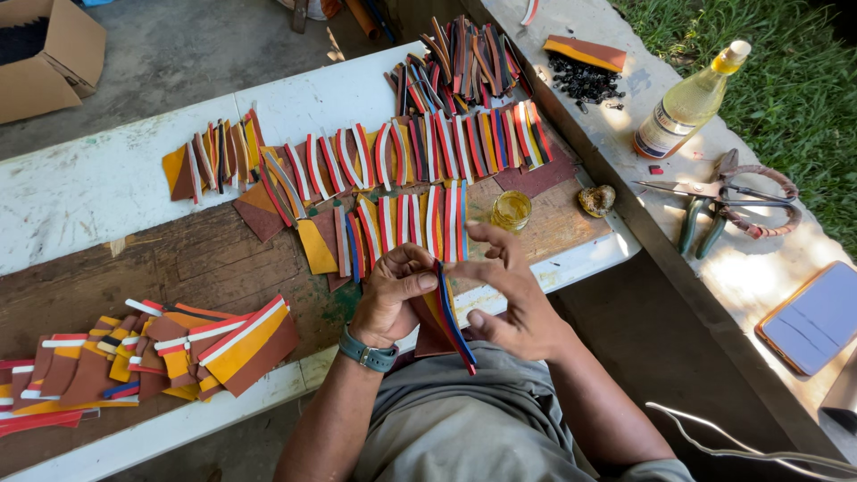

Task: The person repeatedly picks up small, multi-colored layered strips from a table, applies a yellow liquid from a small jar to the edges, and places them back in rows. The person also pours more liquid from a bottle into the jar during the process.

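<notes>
White workbench (107, 183), both hands (393, 295) pinching striped strip (451, 312)

Your left hand (390, 299) and right hand (509, 299) meet over the bench's near edge (536, 268), pinching a strip bundle (451, 317) between them. Just behind your hands: two rows of strips (402, 192) lying on the bench. Small jar (511, 211) sits right of those rows. Another stack of pieces (152, 357) lies well left of your hands. On the ledge to your right: bottle (689, 103) at the back, scissors and pliers (723, 201) in front of it, phone (814, 319) nearest you.
</notes>
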